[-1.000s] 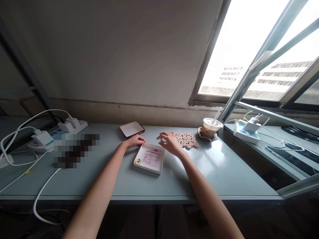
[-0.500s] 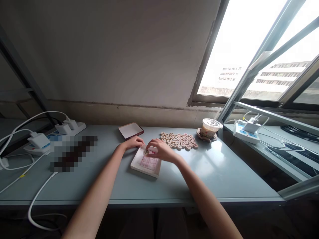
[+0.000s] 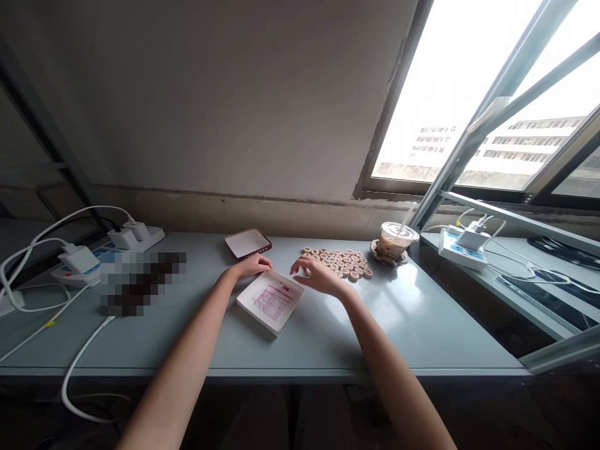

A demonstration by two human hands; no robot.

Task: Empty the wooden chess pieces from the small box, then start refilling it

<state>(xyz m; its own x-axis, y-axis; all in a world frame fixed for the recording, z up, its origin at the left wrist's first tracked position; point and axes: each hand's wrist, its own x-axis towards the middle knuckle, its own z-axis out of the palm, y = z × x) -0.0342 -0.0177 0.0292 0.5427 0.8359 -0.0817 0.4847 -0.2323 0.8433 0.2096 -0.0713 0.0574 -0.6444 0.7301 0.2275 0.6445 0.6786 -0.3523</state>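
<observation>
A shallow white cardboard box (image 3: 244, 307) with a red-lined sheet inside lies on the desk in front of me. No piece shows in it. My left hand (image 3: 253, 266) has its fingers on the box's far left corner, gripping the edge. Right of the box, my right hand (image 3: 319, 275) hovers at the near left side of a cluster of round wooden Chinese chess pieces (image 3: 354, 265). Its thumb and fingers are curved and apart, with no piece visible between them; the hand hides some of the pieces.
Behind my left hand lies the open box lid (image 3: 247, 242), dark red outside. A lidded drink cup (image 3: 396, 240) with a straw stands on a coaster right of the pieces. Power strips with cables lie on the left (image 3: 150, 237) and right (image 3: 462, 249). A blurred patch covers something at left.
My right hand has moved right, from above the box with a chess piece to beside the cluster. The box has turned on the desk, while my left hand stays at its corner.
</observation>
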